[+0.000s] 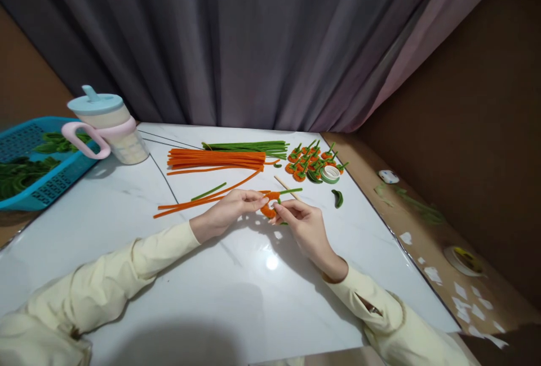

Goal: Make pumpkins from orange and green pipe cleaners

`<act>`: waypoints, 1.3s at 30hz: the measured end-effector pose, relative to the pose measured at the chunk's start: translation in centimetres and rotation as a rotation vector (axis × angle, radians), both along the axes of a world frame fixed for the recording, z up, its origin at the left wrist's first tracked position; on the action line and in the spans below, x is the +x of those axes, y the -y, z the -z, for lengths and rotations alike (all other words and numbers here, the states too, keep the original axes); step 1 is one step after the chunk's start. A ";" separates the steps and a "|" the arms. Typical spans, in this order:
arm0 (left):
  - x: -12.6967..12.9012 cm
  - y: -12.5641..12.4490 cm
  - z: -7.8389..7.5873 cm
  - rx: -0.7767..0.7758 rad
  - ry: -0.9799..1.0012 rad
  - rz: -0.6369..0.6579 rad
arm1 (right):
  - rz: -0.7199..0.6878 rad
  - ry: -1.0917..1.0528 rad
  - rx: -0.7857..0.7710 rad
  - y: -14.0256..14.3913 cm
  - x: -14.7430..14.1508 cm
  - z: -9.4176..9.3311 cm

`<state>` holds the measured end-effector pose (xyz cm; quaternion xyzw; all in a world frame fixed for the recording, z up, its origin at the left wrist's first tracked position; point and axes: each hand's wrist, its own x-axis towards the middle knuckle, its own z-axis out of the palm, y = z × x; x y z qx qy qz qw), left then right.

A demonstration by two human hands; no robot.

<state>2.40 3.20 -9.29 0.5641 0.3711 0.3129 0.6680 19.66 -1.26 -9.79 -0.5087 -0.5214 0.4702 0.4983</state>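
sleeves: long, cream-yellow | fabric: soft, creased | cuffs: snug at wrists

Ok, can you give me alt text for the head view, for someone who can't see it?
Over a white marble table, the left hand and right hand together pinch an orange pipe cleaner coiled around a green stem. Behind lie bundles of orange pipe cleaners and green pipe cleaners, finished orange pieces and a tape roll; a blue basket and lidded cup sit far left.
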 end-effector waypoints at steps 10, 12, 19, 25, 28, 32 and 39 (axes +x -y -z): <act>0.1 0.0 1.1 -0.055 0.042 -0.064 | -0.026 -0.023 -0.017 -0.1 0.0 0.3; 0.2 0.1 0.9 -0.030 0.036 -0.079 | -0.030 -0.031 -0.017 -0.1 0.0 0.4; -0.6 -0.6 -0.4 0.050 -0.098 0.068 | 0.001 -0.046 -0.020 -0.2 0.2 0.5; -1.1 -1.1 -1.2 0.076 -0.218 0.049 | -0.023 -0.024 -0.049 -0.1 0.2 0.3; -1.0 -0.8 -1.6 0.088 -0.224 0.056 | -0.037 -0.034 -0.063 -0.1 0.1 0.3; -0.8 -0.3 -2.3 0.125 -0.284 0.086 | -0.071 -0.050 -0.108 -0.1 0.2 0.2; -0.6 -0.6 -1.8 0.019 -0.149 -0.005 | -0.244 0.076 -0.044 -0.7 0.5 0.7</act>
